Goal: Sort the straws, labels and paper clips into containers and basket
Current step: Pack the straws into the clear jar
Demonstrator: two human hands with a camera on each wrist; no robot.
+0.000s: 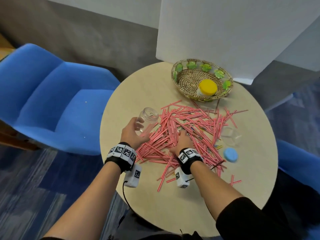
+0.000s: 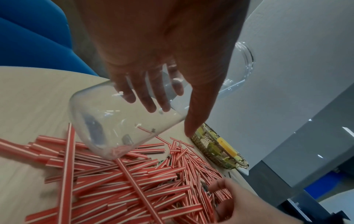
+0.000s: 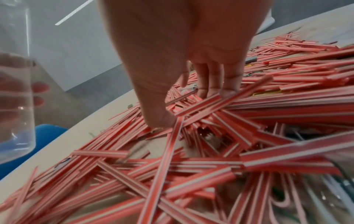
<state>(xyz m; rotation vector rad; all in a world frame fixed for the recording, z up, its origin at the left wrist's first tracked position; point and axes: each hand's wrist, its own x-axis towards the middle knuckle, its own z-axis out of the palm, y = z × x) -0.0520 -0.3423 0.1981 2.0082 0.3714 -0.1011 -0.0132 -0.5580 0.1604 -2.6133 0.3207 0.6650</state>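
Note:
A heap of red-and-white striped straws (image 1: 190, 122) covers the middle of the round table (image 1: 138, 87), with paper clips (image 1: 217, 146) mixed in. My left hand (image 1: 135, 130) grips an empty clear jar (image 1: 147, 120), tilted, just above the heap's left edge. In the left wrist view its fingers (image 2: 153, 98) show through the jar (image 2: 118, 121). My right hand (image 3: 191, 103) digs into the straws (image 3: 191, 166), thumb and fingers curled round a few. A yellow paper clip (image 3: 268, 93) lies to their right. No labels can be made out.
A woven basket (image 1: 173, 73) at the table's far side holds a yellow-lidded container (image 1: 207, 87). A second clear jar (image 1: 231, 135) and a blue lid (image 1: 230, 154) sit right of the heap. Blue chair (image 1: 52, 101) at left, white board (image 1: 225, 32) behind.

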